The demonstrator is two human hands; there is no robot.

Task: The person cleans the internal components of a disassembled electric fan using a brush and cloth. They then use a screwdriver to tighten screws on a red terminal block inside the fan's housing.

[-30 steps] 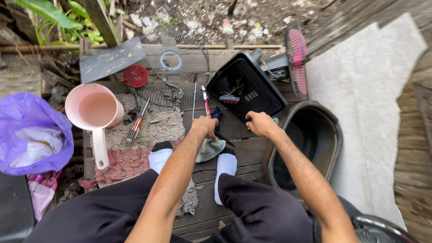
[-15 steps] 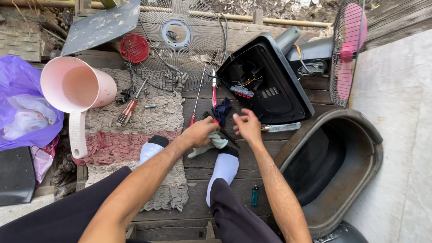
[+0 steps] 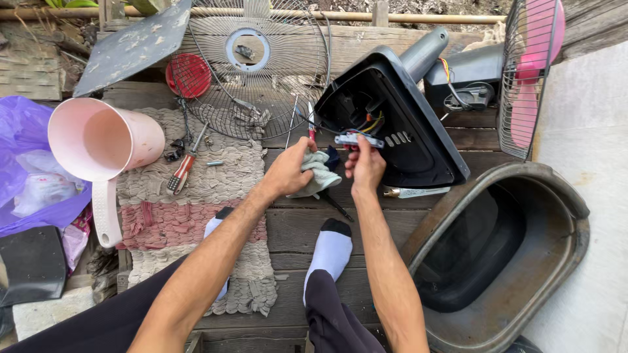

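Observation:
My left hand [image 3: 288, 171] grips a crumpled grey cloth [image 3: 319, 171] just left of the black fan base [image 3: 392, 124], which lies tipped up with coloured wires showing inside. My right hand [image 3: 365, 165] pinches a small grey switch strip [image 3: 358, 139] at the open underside of that base. Both hands sit close together above my white-socked feet [image 3: 331, 252]. A screwdriver [image 3: 311, 125] with a red handle lies just beyond the cloth.
A wire fan guard [image 3: 261, 65] and a red round part [image 3: 188, 75] lie at the back. Left are a pink jug [image 3: 104, 140], a woven mat [image 3: 196, 216], a red-handled tool [image 3: 182, 171] and a purple bag [image 3: 29, 176]. A dark oval tub [image 3: 497, 261] sits right; a pink fan head [image 3: 536, 65] stands behind.
The view has swung down and closer. My right hand has lifted from the cloth to the switch strip on the fan base; my left hand still holds the cloth.

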